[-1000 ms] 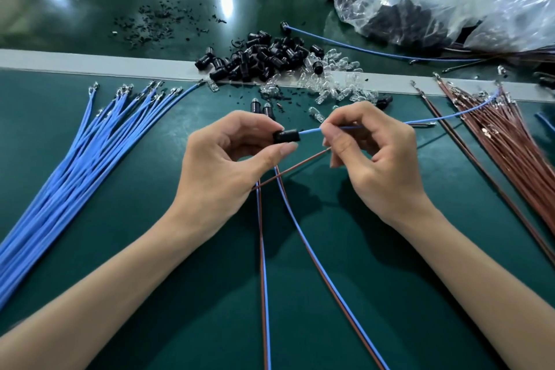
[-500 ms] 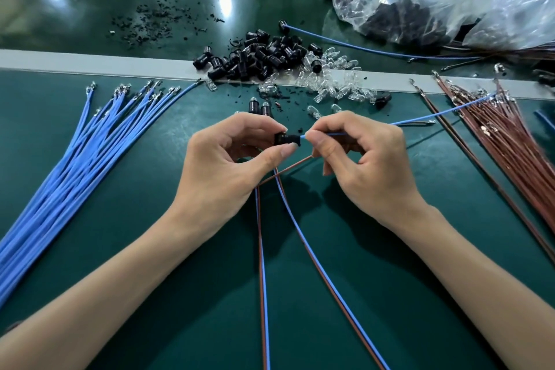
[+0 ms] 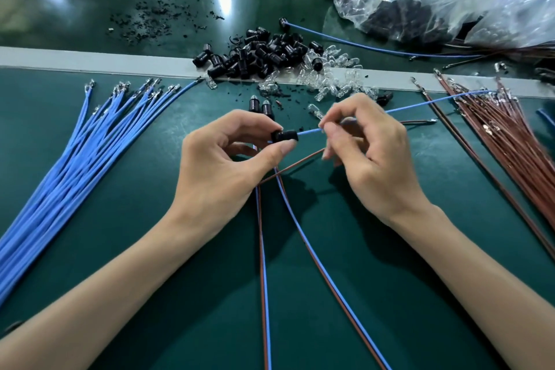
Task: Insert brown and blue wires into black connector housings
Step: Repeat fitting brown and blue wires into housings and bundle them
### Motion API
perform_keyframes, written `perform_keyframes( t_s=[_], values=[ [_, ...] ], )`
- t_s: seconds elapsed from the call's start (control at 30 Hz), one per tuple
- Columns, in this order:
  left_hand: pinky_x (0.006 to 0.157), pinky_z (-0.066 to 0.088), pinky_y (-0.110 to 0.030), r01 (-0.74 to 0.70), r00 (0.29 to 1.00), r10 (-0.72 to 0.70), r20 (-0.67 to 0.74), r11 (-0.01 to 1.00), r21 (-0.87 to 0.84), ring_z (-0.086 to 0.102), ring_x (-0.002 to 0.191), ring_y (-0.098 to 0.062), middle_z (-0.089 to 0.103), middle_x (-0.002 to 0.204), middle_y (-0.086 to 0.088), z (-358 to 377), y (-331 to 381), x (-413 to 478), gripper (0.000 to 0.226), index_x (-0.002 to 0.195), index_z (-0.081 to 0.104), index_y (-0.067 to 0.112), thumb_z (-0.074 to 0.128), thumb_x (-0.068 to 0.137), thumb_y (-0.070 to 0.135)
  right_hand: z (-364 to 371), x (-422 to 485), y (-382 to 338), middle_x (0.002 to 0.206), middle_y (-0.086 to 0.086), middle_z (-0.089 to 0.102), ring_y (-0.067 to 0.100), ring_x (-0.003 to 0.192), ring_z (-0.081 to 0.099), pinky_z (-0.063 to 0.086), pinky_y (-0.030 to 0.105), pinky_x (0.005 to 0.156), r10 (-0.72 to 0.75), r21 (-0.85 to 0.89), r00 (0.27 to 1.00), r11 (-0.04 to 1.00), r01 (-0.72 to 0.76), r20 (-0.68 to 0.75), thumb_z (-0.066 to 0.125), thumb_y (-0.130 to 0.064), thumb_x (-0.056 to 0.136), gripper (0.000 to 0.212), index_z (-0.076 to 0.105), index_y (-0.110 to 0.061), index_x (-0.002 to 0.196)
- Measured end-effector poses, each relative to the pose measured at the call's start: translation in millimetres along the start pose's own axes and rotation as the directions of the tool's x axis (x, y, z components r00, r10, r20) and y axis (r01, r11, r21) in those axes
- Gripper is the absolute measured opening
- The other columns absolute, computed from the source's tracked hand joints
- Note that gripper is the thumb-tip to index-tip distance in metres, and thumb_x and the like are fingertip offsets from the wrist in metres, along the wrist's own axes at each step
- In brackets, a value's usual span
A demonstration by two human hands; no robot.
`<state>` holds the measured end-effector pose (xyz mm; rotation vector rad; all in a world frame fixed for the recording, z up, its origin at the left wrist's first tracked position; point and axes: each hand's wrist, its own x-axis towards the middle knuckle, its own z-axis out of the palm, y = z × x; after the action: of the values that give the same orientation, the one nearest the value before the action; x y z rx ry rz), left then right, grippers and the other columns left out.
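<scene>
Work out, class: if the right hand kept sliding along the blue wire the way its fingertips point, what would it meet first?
Probably the black connector housing pinched in the left hand; the right hand holds the blue wire just beside it.

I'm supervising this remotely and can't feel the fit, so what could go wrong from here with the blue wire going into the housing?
1. The right hand pinches the blue wire a little back from the black housing; the bare span could buckle when pushed.
2. The left hand holds the housing only at its fingertips, so it could twist or slip.
3. A brown wire crosses under both hands and may snag.
</scene>
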<state>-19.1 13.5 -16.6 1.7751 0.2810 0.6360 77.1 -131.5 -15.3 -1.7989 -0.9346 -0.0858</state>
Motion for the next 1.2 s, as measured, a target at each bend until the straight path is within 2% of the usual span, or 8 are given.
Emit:
perform_keyframes(
  t_s=[0.2,0.4,0.5,0.6,0.77,0.97,1.13,1.2],
  values=[
    [0.075,0.05,-0.025,-0.142,0.99,0.128,0.064,0.934,0.327,0.063,0.078,-0.001,0.068,0.079,0.019,-0.4,2.8,-2.5,0.014,0.082,0.067,0.029,0.075,0.072,0.032,4.7,0.1,0.5,0.077,0.007,0.058,0.014,0.06,0.056,0.046,0.02,0.06,-0.175,-0.095,0.98,0.978,0.184,0.098,0.06,0.007,0.085,0.006,0.065,0.002,0.083],
    [0.078,0.05,-0.034,-0.152,0.986,0.166,0.002,0.897,0.415,0.064,0.081,-0.006,0.065,0.08,0.024,-3.5,4.3,-1.7,0.016,0.088,0.071,0.024,0.073,0.074,0.032,-1.0,2.2,1.5,0.084,-0.008,0.057,0.014,0.074,0.061,0.053,0.026,0.071,0.024,0.018,0.992,1.0,-0.022,-0.12,0.059,-0.003,0.085,0.019,0.057,-0.017,0.098],
    [0.081,0.045,-0.041,-0.229,0.966,0.257,0.029,0.799,0.556,0.062,0.08,-0.015,0.059,0.079,0.028,-1.2,5.1,-5.0,0.017,0.088,0.074,0.023,0.074,0.074,0.033,2.9,1.8,0.2,0.078,-0.007,0.06,0.009,0.073,0.062,0.051,0.018,0.073,-0.06,-0.033,0.996,0.998,0.058,-0.072,0.066,0.005,0.08,0.022,0.06,-0.013,0.092],
    [0.079,0.039,-0.04,-0.307,0.936,0.339,0.093,0.66,0.685,0.063,0.08,-0.019,0.071,0.082,0.011,-1.5,3.2,-5.7,0.018,0.087,0.075,0.022,0.073,0.076,0.037,5.1,-0.7,0.1,0.082,0.001,0.064,0.008,0.077,0.062,0.049,0.013,0.074,-0.152,-0.076,0.988,0.985,0.155,0.039,0.067,0.003,0.081,0.018,0.063,-0.003,0.098],
    [0.077,0.047,-0.042,-0.32,0.932,0.342,0.117,0.629,0.709,0.062,0.082,-0.023,0.073,0.086,0.004,-17.8,3.7,6.5,0.023,0.092,0.076,0.018,0.068,0.082,0.036,-1.3,3.9,3.8,0.081,-0.012,0.058,0.001,0.075,0.058,0.047,0.017,0.073,0.057,0.019,0.987,0.998,-0.055,-0.151,0.064,-0.004,0.082,0.022,0.057,-0.02,0.096],
    [0.072,0.048,-0.035,-0.39,0.914,0.342,0.217,0.6,0.699,0.066,0.076,-0.023,0.073,0.082,0.004,-8.7,6.4,-0.5,0.017,0.089,0.075,0.018,0.069,0.081,0.032,3.9,-0.3,-2.0,0.083,-0.005,0.063,0.006,0.076,0.063,0.049,0.016,0.071,-0.073,0.022,0.996,0.997,0.072,0.05,0.069,-0.007,0.082,0.02,0.061,-0.014,0.099],
    [0.07,0.053,-0.042,-0.287,0.952,0.284,0.117,0.689,0.665,0.068,0.078,-0.023,0.074,0.087,0.001,-26.8,1.5,12.8,0.02,0.094,0.075,0.016,0.072,0.082,0.032,-1.6,4.4,4.0,0.084,-0.01,0.058,0.003,0.076,0.056,0.044,0.018,0.071,0.099,0.063,0.98,0.994,-0.089,-0.171,0.06,-0.01,0.084,0.012,0.058,-0.02,0.09],
    [0.07,0.053,-0.042,-0.299,0.949,0.292,0.12,0.707,0.641,0.068,0.079,-0.021,0.073,0.087,0.002,-23.0,2.3,12.5,0.02,0.094,0.075,0.016,0.073,0.082,0.031,-0.5,5.4,3.1,0.079,-0.015,0.059,-0.001,0.073,0.057,0.045,0.016,0.072,0.105,0.064,0.982,0.993,-0.097,-0.156,0.064,-0.008,0.083,0.018,0.057,-0.025,0.086]
  ],
)
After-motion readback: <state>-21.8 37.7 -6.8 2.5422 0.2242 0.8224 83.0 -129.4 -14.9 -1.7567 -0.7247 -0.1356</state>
